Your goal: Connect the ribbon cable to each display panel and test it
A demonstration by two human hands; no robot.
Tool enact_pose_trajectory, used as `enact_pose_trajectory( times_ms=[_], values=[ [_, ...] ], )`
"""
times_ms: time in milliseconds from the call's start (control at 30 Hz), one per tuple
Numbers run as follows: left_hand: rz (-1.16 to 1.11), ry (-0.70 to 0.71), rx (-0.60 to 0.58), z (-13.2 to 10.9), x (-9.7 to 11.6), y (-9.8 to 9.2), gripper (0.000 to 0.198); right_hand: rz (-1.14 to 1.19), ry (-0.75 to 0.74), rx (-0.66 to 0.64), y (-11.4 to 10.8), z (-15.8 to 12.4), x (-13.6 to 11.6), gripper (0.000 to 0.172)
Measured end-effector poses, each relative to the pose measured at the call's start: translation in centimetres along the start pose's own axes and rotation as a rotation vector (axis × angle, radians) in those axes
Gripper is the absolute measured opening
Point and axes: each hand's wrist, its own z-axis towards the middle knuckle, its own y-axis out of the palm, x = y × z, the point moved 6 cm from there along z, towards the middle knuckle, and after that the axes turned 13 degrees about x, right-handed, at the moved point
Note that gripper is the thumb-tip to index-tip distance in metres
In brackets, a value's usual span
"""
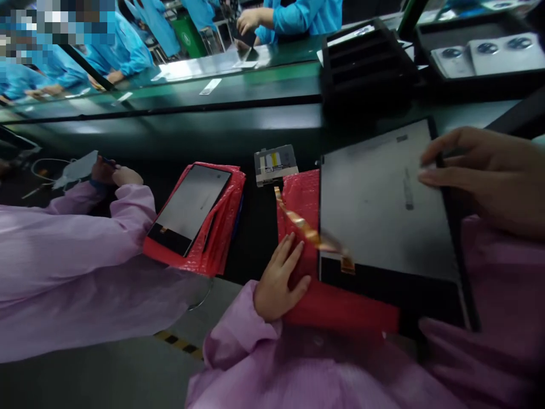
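My right hand (485, 173) pinches the right edge of a tablet display panel (378, 221), which has a grey back and a black lower strip. The panel is tilted up above a red bubble-wrap bag (304, 187). From its lower strip a copper-coloured flex cable (303, 224) runs toward a small grey circuit board fixture (276, 165); whether it is joined there I cannot tell. My left hand (281, 279) lies with fingers spread on the red bag, left of the panel, holding nothing.
To the left, another display panel (193, 207) rests on stacked red bubble bags (223, 244). Beside it a co-worker's hands (117, 173) are busy with a small item. Behind stand a black slotted tray (366, 68) and a black bin (502, 79) with pale camera-marked parts. A green conveyor (264, 85) crosses the back.
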Motion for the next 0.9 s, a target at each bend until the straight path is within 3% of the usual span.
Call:
enact_pose_trajectory(
  times_ms=[167,267,333,400,500,600,667,733,767,900],
  values=[
    [-0.1,-0.025,0.02,0.3,-0.6,-0.1,0.058,0.403,0.281,-0.179,5.0,-1.1,1.6,0.022],
    [-0.155,-0.021,0.061,0.2,-0.6,0.0,0.055,0.48,0.376,-0.302,8.0,-2.5,3.1,0.029],
    [-0.115,-0.007,0.06,0.1,-0.4,0.2,0.059,0.428,0.381,-0.307,8.8,-3.0,3.9,0.037],
    [-0.03,0.002,0.053,0.2,-0.2,0.5,0.06,0.282,0.326,-0.252,8.5,-3.3,4.0,0.043],
    [0.048,0.007,0.061,0.2,0.1,0.8,0.056,-0.101,0.147,-0.038,6.5,-4.1,2.8,0.045],
    [0.048,0.006,0.067,0.2,0.1,0.8,0.056,-0.363,-0.159,0.121,5.1,-7.1,-0.6,0.023],
    [0.035,0.006,0.072,0.1,-0.1,0.9,0.056,-0.241,-0.318,-0.016,6.3,-10.3,-2.8,0.011],
    [0.019,0.006,0.083,0.1,-0.3,0.9,0.056,-0.152,-0.431,-0.238,8.4,-13.7,-4.3,0.01],
    [0.012,0.006,0.087,0.1,-0.4,1.0,0.057,-0.172,-0.473,-0.283,9.2,-15.0,-4.8,0.011],
    [-0.008,0.006,0.093,0.2,-0.6,1.1,0.057,-0.273,-0.559,-0.246,11.1,-17.0,-5.3,0.015]
  ],
)
